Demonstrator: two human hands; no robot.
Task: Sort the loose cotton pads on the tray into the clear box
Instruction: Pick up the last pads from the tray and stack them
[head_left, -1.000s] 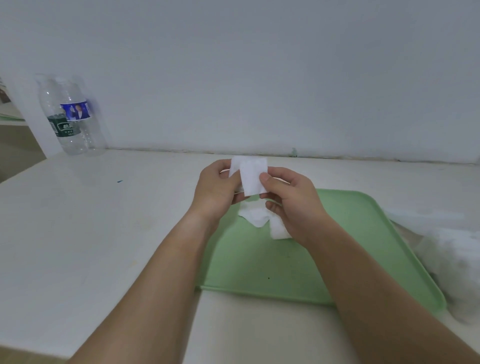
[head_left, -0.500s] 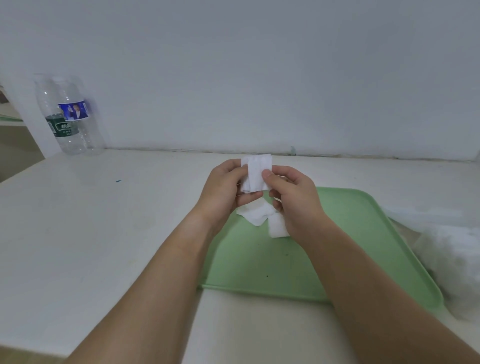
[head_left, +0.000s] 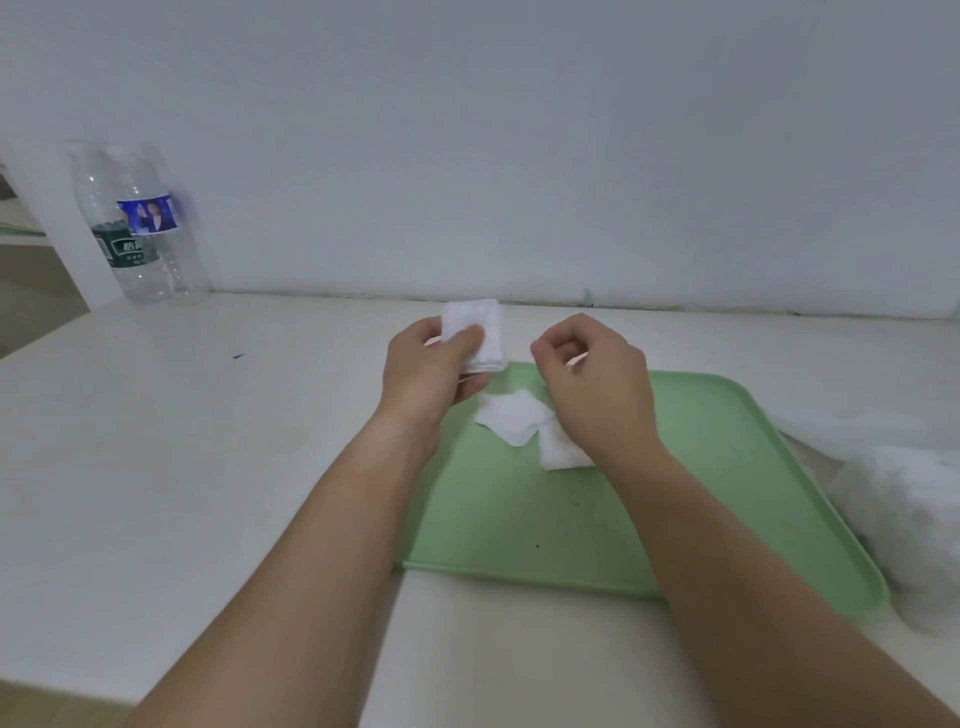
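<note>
My left hand grips a small stack of white square cotton pads between thumb and fingers, held just above the far left corner of the green tray. My right hand hovers over the tray a short way to the right, fingers curled, holding nothing that I can see. Below it, loose cotton pads lie on the tray, one of them partly hidden under my right wrist. The clear box is not plainly visible.
Two clear plastic water bottles stand at the far left against the wall. A blurred white and clear plastic heap lies off the tray's right edge. The white table runs back to the wall.
My right hand has let go of the stack of pads and moved off to the right. My left hand keeps the stack and has shifted slightly left.
</note>
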